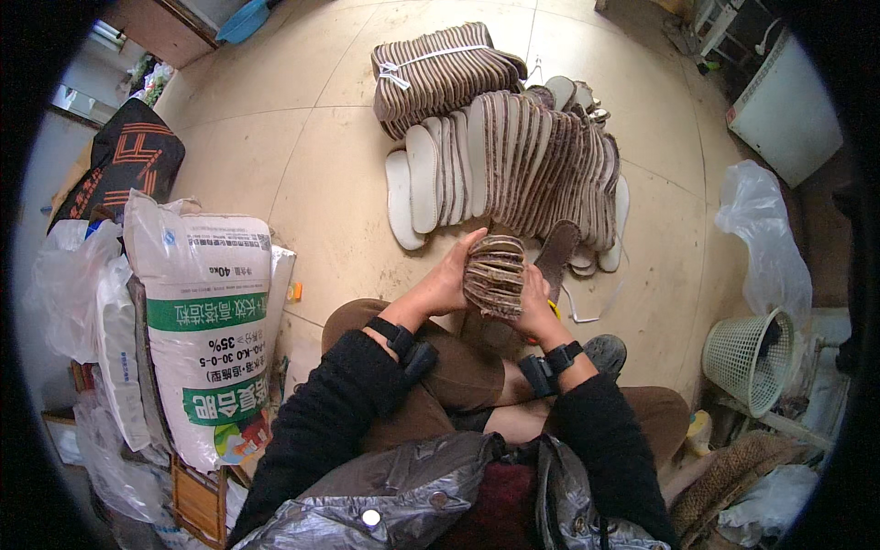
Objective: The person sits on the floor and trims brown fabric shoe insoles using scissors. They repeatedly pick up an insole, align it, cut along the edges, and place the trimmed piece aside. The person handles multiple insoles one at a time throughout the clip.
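Note:
Between my left hand (447, 278) and my right hand (540, 299) is a stack of fuzzy-edged insoles (493, 276), pressed together with the ends facing up. Both hands grip it from the sides, above my crossed legs. Just beyond lies a long row of insoles (543, 165) leaning on one another, with white faces and brown fuzzy undersides. A single brown insole (558, 246) lies near my right hand. Behind the row sits an insole bundle (440, 79), tied with a white strap. Something yellow (554, 311) shows beside my right hand, mostly hidden.
Left of me stands a printed white fertilizer sack (206, 275) among plastic bags (75, 295). A black bag (130, 158) is farther back. To the right are a tilted plastic basket (739, 364) and a clear plastic bag (760, 234). A loose white strap (584, 320) curls on the tiles.

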